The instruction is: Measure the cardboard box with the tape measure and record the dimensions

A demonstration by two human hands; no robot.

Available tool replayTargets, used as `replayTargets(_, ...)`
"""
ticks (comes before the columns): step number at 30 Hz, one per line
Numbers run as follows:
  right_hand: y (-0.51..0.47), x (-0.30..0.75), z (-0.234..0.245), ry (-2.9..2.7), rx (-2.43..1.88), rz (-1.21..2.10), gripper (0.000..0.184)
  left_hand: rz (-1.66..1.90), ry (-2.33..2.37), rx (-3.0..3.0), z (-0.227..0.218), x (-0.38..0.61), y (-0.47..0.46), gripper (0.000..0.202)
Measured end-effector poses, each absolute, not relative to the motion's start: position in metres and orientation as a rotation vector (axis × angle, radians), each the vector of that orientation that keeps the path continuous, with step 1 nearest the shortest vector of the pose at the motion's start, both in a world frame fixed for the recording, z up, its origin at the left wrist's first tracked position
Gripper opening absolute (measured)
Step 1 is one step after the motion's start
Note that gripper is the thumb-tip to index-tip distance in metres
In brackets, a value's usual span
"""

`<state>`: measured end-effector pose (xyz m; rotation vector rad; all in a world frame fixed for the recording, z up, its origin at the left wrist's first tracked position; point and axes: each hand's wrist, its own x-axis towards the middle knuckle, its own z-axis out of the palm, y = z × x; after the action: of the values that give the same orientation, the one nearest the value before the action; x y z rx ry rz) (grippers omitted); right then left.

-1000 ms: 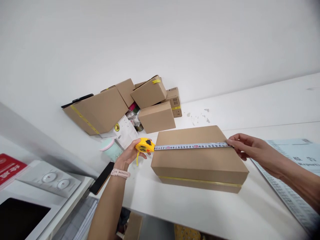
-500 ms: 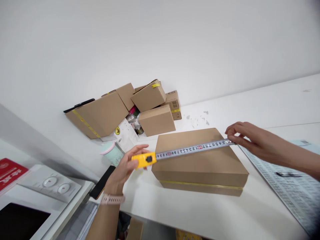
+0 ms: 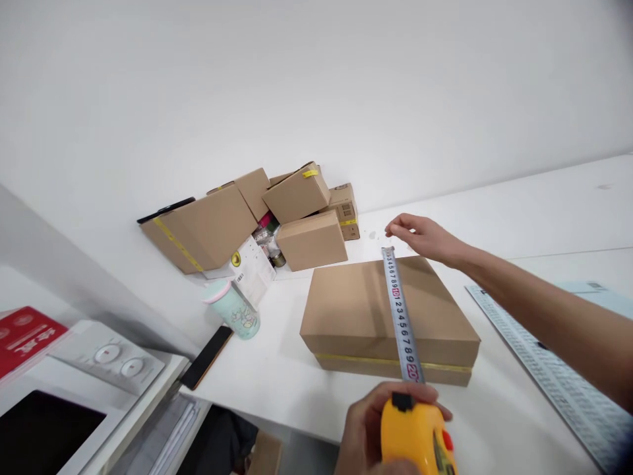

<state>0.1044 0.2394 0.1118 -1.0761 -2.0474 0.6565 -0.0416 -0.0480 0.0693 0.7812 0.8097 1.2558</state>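
Note:
My left hand (image 3: pixel 368 422) is wrapped around a yellow tape measure (image 3: pixel 413 432) close to me, in front of the cardboard box (image 3: pixel 346 310). The metal blade (image 3: pixel 399 313) is drawn out away from me and lies across the top of the box, over its short side. Just beyond the blade's hooked end is my right hand (image 3: pixel 420 236), fingers curled and drawn together with the thumb. A small gap shows between those fingers and the hook, and nothing is visible in them. A yellow strip runs along the front of the box.
Several cardboard boxes (image 3: pixel 312 241) are stacked by the wall. Left of the box stand a mint tumbler (image 3: pixel 235 310) and a dark phone-like slab (image 3: pixel 208 356). A microwave (image 3: pixel 64 396) is at far left. A printed blue mat (image 3: pixel 548 369) lies at right on the white table (image 3: pixel 277 376).
The tape has swung from lying along the box's length to across its width. My left hand came right and nearer to me; my right hand moved left and let go of the blade end.

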Motion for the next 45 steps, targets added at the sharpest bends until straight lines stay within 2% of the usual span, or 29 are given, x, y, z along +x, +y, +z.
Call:
replayTargets(4, 0.25, 0.1, 0.08, -2.078, -1.2, 0.619, 0.032, 1.293, 0.817, 0.695, 0.066, -0.042, -0.039, 0.066)
replayTargets(8, 0.25, 0.102, 0.067, -2.197, -1.179, 0.567, 0.035, 1.244, 0.857, 0.707, 0.054, -0.046, -0.03, 0.071)
replayTargets(16, 0.256, 0.102, 0.068, -2.473, -0.971, 0.34, 0.055, 1.24, 0.859, 0.747, 0.054, -0.048, -0.034, 0.068)
replayTargets(32, 0.257, 0.105, 0.063, -2.486, -0.847, 0.429, 0.052, 1.306, 0.887, 0.734, 0.053, -0.042, -0.047, 0.064)
replayTargets(40, 0.246, 0.103, 0.074, -2.654, -0.864, 0.107, 0.064, 1.303, 0.865, 0.761, 0.056, -0.04, -0.051, 0.063)
replayTargets(43, 0.243, 0.101, 0.077, -2.683, -0.85, 0.039, 0.063, 1.294, 0.86, 0.759, 0.053, -0.038, -0.049, 0.064)
replayTargets(45, 0.241, 0.099, 0.078, -2.643, -0.846, 0.107, 0.058, 1.294, 0.868, 0.757, 0.05, -0.037, -0.049, 0.065)
